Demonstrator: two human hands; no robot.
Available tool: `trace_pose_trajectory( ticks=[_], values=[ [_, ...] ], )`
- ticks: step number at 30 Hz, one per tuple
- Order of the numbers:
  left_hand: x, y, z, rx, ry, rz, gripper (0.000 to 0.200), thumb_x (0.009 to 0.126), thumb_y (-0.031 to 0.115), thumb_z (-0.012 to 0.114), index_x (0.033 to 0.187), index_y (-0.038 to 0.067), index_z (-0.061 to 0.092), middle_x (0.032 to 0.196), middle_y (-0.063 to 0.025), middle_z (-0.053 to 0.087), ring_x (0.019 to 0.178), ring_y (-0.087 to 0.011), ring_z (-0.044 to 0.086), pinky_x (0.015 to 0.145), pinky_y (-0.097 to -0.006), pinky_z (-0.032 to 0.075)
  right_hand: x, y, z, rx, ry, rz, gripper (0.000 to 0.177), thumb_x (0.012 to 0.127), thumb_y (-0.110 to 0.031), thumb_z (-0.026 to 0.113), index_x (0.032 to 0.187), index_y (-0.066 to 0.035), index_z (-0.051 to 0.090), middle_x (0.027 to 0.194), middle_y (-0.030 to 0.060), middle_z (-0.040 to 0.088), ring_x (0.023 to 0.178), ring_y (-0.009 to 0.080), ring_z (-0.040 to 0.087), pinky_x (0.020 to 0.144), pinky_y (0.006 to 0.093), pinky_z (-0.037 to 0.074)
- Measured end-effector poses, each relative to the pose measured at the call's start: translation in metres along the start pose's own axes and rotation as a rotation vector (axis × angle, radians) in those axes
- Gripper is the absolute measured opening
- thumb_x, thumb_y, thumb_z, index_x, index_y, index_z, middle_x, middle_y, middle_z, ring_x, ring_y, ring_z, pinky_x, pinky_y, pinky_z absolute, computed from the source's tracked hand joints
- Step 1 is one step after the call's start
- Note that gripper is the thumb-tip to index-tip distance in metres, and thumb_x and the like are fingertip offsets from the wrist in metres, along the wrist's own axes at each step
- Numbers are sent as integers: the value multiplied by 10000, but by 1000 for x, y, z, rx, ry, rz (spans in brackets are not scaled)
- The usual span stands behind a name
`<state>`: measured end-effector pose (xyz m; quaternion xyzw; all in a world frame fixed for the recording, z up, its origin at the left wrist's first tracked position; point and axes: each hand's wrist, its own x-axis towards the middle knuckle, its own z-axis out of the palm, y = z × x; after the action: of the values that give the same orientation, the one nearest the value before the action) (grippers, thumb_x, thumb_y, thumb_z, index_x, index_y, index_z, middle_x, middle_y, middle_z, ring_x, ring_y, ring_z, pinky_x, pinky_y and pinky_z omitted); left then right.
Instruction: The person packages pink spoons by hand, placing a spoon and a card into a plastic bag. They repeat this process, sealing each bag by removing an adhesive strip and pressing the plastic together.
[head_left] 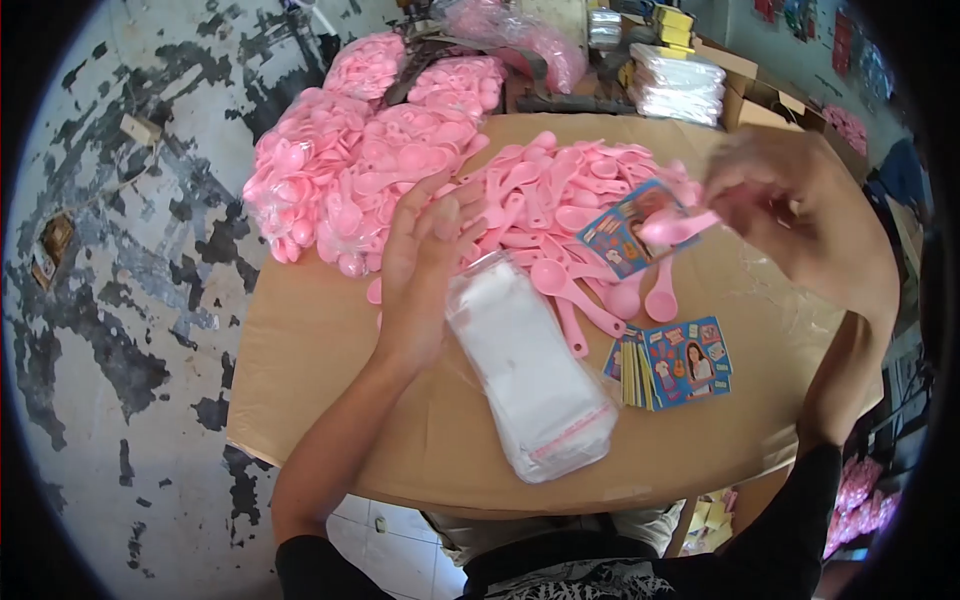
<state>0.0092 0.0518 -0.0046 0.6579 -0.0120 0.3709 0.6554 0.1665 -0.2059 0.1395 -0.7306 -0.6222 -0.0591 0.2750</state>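
Observation:
My left hand [430,255] is open, palm turned inward and fingers stretched out, beside the heap of pink measuring spoons [560,180]. Just below its fingertips lies a stack of clear plastic bags [530,370]. My right hand [770,200], blurred by motion, is raised at the right with its fingers curled. At those fingers is the handle of a pink spoon [665,231], also blurred, which overlaps a blue picture card [612,240] over the heap. I cannot tell whether a clear bag encloses both. More picture cards [690,362] lie fanned near the table's front.
Bulging clear bags of pink spoons [310,165] stand at the table's back left. The tabletop [310,370] is covered in brown cardboard. Behind it are wrapped silvery packs [677,85], yellow boxes [673,27] and an open carton [765,95].

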Motion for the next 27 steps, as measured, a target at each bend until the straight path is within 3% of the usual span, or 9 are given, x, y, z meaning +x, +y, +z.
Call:
trace_pose_trajectory(
  ticks=[1, 4, 6, 11, 17, 20, 22, 24, 27],
  values=[
    [0, -5, -2, 60, -47, 70, 672, 928, 416, 552, 1399, 0, 314, 1351, -183, 449, 1272, -279, 450, 1093, -417, 354, 2, -6, -2, -34, -25, 68, 128, 852, 56, 581, 969, 9, 599, 877, 63, 613, 777, 124, 577, 638, 249, 446],
    [-10, 7, 6, 390, -213, 238, 806, 771, 312, 740, 1377, -34, 339, 1333, -170, 455, 1273, -285, 431, 1085, -408, 333, 2, -15, 27, 418, 382, -122, 90, 816, 37, 614, 895, 2, 639, 778, 53, 628, 649, 90, 561, 553, 219, 418],
    [-17, 25, 22, 702, -366, 372, 810, 754, 272, 750, 1376, -41, 336, 1316, -178, 466, 1247, -296, 450, 1061, -408, 352, -1, -19, 25, 291, 167, -189, 90, 817, 12, 631, 904, -8, 646, 734, 52, 620, 589, 97, 550, 515, 222, 408],
    [-54, 28, 42, 637, -531, -57, 753, 782, 143, 705, 1389, -56, 308, 1266, -183, 502, 1131, -261, 524, 993, -373, 403, 7, -38, 60, 289, 87, -266, 112, 835, -68, 656, 932, -11, 657, 743, 70, 627, 563, 142, 557, 502, 242, 418],
    [-49, 47, 48, -111, -339, -509, 532, 922, 18, 426, 1429, -73, 290, 1402, -191, 458, 1298, -268, 465, 1082, -383, 355, 25, -25, 78, 236, 550, -244, 370, 857, -203, 700, 1145, 4, 595, 995, 92, 643, 753, 152, 597, 667, 292, 473],
    [-45, 37, 44, -458, -575, -601, 554, 860, 68, 496, 1392, -3, 361, 1340, -218, 514, 1257, -357, 502, 1068, -473, 387, 25, -18, 74, 448, 234, -32, 421, 869, -172, 697, 1226, -3, 553, 949, 90, 669, 725, 134, 596, 670, 278, 485],
    [-46, 41, 45, -402, -702, -605, 564, 929, 172, 509, 1429, 5, 309, 1390, -247, 456, 1272, -408, 476, 1086, -512, 359, 27, -16, 59, 631, -76, 105, 400, 871, -138, 691, 1228, -13, 558, 901, 85, 685, 697, 115, 597, 658, 258, 488],
    [-50, 46, 43, -271, -749, -610, 557, 965, 242, 501, 1429, 1, 309, 1396, -246, 448, 1257, -397, 494, 1067, -502, 389, 27, -9, 62, 604, -120, 40, 309, 879, -82, 657, 1179, -31, 603, 805, 79, 699, 672, 103, 623, 639, 259, 504],
    [-45, 48, 50, -220, -509, -604, 509, 1008, 254, 443, 1429, -1, 313, 1377, -236, 472, 1249, -366, 509, 1035, -462, 436, 25, -3, 66, 509, -202, -45, 240, 883, -71, 636, 1120, -29, 631, 796, 104, 695, 676, 144, 654, 630, 289, 518]
  ],
)
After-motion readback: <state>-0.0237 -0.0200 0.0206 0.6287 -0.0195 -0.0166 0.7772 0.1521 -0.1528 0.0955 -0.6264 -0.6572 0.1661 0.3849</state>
